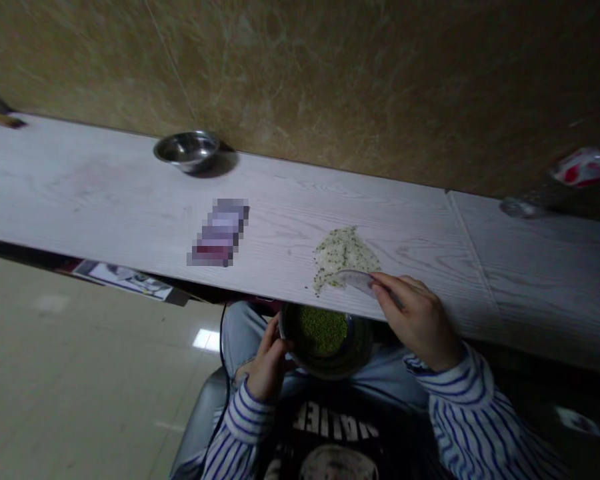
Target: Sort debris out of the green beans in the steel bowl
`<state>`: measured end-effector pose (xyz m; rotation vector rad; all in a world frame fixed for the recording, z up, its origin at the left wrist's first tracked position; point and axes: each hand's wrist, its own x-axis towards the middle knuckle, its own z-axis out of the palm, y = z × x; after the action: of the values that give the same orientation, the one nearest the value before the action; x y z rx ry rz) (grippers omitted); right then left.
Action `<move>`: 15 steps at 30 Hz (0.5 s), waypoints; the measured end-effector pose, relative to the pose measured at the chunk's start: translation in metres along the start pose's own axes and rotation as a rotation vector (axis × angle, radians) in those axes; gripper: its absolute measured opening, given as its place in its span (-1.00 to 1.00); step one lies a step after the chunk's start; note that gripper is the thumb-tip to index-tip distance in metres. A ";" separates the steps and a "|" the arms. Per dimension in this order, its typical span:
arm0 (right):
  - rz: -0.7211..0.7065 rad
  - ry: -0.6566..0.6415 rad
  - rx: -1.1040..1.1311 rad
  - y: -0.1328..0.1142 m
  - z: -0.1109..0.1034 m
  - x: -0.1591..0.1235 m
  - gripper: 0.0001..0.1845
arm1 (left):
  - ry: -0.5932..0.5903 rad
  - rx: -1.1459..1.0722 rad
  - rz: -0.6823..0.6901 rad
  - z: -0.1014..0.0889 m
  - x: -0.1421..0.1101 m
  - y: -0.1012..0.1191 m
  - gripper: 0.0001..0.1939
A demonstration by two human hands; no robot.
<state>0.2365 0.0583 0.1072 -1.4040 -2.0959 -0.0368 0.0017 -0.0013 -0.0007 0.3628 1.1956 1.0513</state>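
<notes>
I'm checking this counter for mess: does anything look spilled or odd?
Possibly: a heap of white and green grains lies loose on the counter, with specks at its left edge, unlike the green grains contained in the held bowl.

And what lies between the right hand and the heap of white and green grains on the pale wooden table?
In the head view, a thin, pale, flat, rounded tool, pinched in the right hand, its tip at the heap's near edge.

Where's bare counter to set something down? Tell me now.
A wide stretch of counter left of the steel bowl. Smaller patches: between the blurred-out item and the grain pile, and between the pile and the clear container. Crowded: the front edge, with the right hand holding a scraper at the pile, left hand gripping the pot below.
</notes>
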 end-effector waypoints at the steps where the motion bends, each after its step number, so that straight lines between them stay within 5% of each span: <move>1: 0.008 0.004 -0.004 0.001 0.001 0.000 -0.78 | 0.002 -0.011 -0.009 0.000 0.000 0.000 -0.26; 15: 0.001 -0.063 0.051 -0.010 -0.003 -0.007 -0.78 | -0.011 -0.081 -0.055 0.000 -0.001 0.000 -0.24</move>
<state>0.2312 0.0470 0.1089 -1.3928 -2.1318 0.0623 0.0013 -0.0017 -0.0003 0.2709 1.1438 1.0456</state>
